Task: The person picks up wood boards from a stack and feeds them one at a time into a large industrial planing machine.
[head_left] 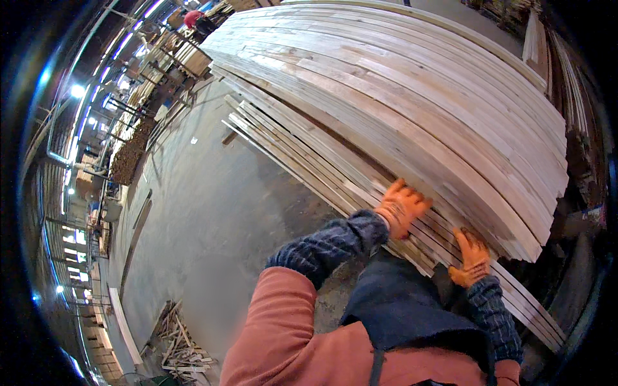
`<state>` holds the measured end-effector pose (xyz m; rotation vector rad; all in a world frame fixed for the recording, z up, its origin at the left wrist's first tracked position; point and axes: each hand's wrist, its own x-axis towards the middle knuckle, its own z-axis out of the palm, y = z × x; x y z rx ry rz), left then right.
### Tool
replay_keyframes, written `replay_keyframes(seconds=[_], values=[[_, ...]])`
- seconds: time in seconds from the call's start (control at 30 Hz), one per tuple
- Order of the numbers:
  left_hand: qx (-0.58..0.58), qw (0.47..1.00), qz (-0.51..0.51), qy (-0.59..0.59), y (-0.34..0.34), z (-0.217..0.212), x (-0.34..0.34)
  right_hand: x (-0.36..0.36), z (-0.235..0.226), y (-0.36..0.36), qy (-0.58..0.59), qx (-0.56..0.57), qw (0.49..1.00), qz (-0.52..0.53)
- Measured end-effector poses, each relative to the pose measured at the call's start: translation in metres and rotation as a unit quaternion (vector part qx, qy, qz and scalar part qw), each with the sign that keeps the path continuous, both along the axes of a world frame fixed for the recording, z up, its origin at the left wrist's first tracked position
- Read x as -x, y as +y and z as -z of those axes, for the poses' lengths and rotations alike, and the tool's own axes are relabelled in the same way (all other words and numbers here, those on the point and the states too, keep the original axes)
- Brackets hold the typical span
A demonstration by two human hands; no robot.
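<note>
Both my hands wear orange gloves. My left hand (402,206) rests palm down, fingers spread, on long pale wooden boards (322,161) that jut out from the lower layer of a big stack. My right hand (471,258) lies a little further right on the same lower boards, just under the overhanging upper stack of planks (399,96). Whether either hand grips a board or only presses on it is hard to tell. My sleeves are dark knitted, and a dark apron hangs over a rust-coloured top.
A grey concrete floor (206,212) spreads to the left. A heap of wood scraps (177,347) lies at the lower left beside a long pale board (125,325). Racks and more timber line the far left under bright lamps. A person in a red hat (193,18) stands far off.
</note>
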<state>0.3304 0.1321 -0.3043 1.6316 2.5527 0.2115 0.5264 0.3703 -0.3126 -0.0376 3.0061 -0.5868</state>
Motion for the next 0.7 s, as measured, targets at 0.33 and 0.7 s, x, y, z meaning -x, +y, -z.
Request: replay_keyframes(seconds=[0.33, 0.7], values=[[-0.086, 0.994, 0.04, -0.056, 0.042, 0.017, -0.029, 0.001, -0.002, -0.006, 0.025, -0.022, 0.999, 0.001], [-0.516, 0.449, -0.611, -0.399, -0.055, 0.16, 0.086, 0.002, -0.03, -0.032, -0.037, -0.081, 0.995, 0.043]])
